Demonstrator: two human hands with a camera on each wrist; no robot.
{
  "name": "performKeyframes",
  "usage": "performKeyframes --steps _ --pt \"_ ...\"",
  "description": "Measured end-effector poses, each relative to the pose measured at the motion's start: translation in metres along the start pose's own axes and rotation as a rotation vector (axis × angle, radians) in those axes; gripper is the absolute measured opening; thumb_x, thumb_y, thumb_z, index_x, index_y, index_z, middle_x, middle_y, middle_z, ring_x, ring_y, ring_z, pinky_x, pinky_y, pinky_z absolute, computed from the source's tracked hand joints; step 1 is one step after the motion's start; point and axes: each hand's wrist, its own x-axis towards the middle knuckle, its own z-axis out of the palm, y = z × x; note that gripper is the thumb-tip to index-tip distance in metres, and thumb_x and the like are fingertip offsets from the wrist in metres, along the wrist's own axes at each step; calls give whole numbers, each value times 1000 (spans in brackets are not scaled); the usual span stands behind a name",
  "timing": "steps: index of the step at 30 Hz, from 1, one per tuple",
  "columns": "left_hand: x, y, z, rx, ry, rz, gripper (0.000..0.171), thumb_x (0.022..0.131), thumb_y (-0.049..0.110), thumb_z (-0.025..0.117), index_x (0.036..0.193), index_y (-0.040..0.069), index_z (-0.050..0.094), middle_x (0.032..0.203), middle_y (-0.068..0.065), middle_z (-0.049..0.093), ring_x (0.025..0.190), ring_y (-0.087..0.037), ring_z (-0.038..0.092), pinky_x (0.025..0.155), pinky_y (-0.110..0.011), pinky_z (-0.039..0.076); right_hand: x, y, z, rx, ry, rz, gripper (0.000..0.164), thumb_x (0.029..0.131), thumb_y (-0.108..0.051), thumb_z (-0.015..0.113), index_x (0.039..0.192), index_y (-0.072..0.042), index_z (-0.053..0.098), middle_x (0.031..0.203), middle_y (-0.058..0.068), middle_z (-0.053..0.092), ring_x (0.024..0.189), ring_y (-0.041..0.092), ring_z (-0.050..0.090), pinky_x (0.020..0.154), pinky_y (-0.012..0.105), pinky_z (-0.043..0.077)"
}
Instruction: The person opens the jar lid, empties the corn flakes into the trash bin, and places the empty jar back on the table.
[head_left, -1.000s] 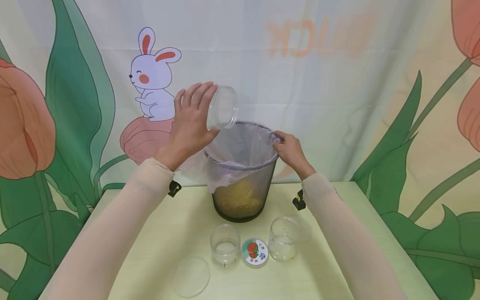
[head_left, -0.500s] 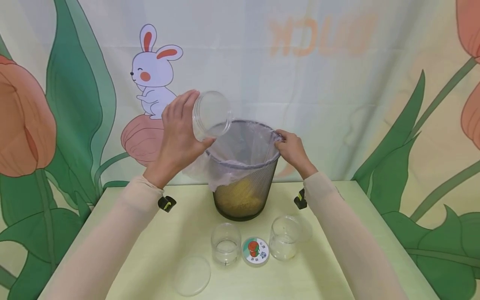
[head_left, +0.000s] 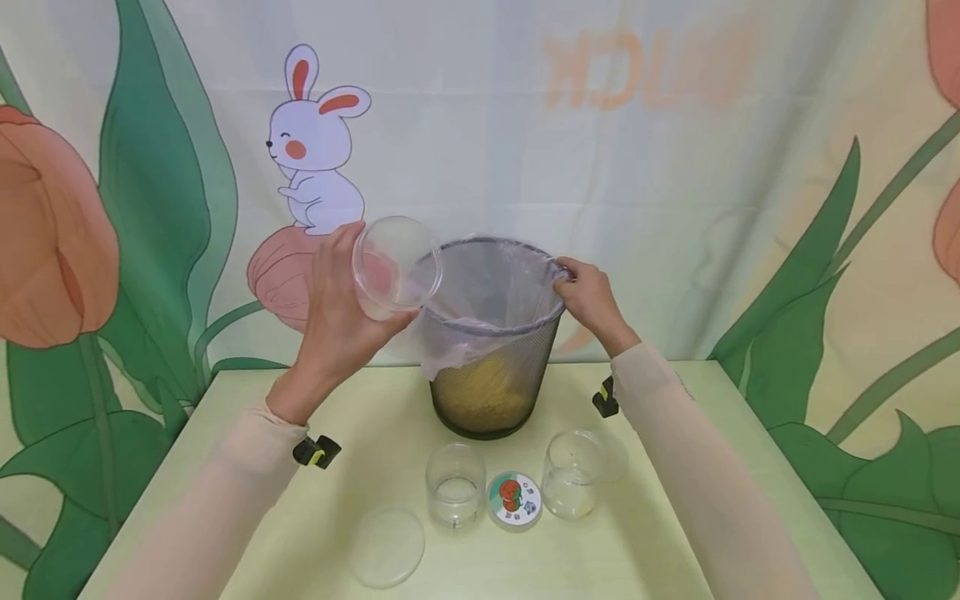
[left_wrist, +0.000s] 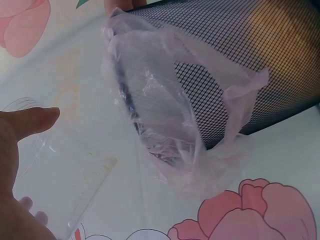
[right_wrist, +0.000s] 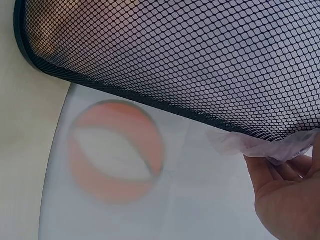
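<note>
My left hand (head_left: 333,312) grips a clear plastic jar (head_left: 397,262), its mouth tilted toward me and to the right, beside the bin's left rim. A few yellowish crumbs cling inside the jar (left_wrist: 82,175) in the left wrist view. With my right hand (head_left: 592,300) I pinch the rim and bag liner of a black mesh bin (head_left: 536,367) at its right side. The pale, translucent bag (head_left: 457,346) lines the bin and folds over its rim. Through the mesh shows a yellow mass (head_left: 483,396) at the bottom.
In front of the bin stand two clear jars, one on the left (head_left: 455,487) and one on the right (head_left: 572,479). Between them lies a round lid with a tomato picture (head_left: 514,500). A clear disc-shaped lid (head_left: 387,547) lies on the table (head_left: 300,533). A printed curtain hangs behind.
My left hand has brought the jar down and to the left, away from over the bin, and turned its mouth more toward me. My right hand keeps its hold on the rim.
</note>
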Motion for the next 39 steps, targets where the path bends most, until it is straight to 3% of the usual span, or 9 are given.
performKeyframes --steps 9,13,17,21,30,39 --pt "-30 -2 0 -6 -21 -27 106 59 23 91 147 11 34 138 -14 44 121 -31 39 99 -50 33 -4 1 0 -15 4 -9 50 96 -22 45 145 -10 49 134 16 61 75 22 50 70 31 41" --pt "-47 -5 2 -11 -39 -47 108 57 24 93 146 10 35 137 -14 44 121 -32 40 98 -50 34 -5 1 0 -14 8 -14 50 96 -22 45 145 -9 49 132 17 62 73 23 51 69 33 41" --pt "-69 -10 4 -14 -73 -90 111 55 23 94 148 12 33 139 -14 43 123 -32 39 99 -53 33 -4 2 1 -9 17 -20 51 96 -22 46 145 -9 48 133 19 61 93 29 62 80 39 50" --pt "-88 -15 5 -22 -109 -142 115 55 20 95 150 13 31 144 -14 41 127 -32 39 101 -56 31 -3 3 1 -5 31 -22 52 94 -22 47 144 -8 49 133 20 61 115 33 62 93 46 52" --pt "-124 -25 4 -49 -206 -341 115 57 19 95 150 13 27 144 -13 37 130 -32 38 106 -60 34 -4 0 0 10 23 -18 49 94 -20 46 142 -9 52 133 18 61 116 31 62 84 40 52" --pt "-163 -40 11 -80 -314 -459 115 58 19 94 150 11 26 143 -16 39 128 -37 44 105 -61 38 -5 2 0 3 27 -20 49 95 -21 44 143 -9 51 134 17 61 107 28 64 75 34 48"
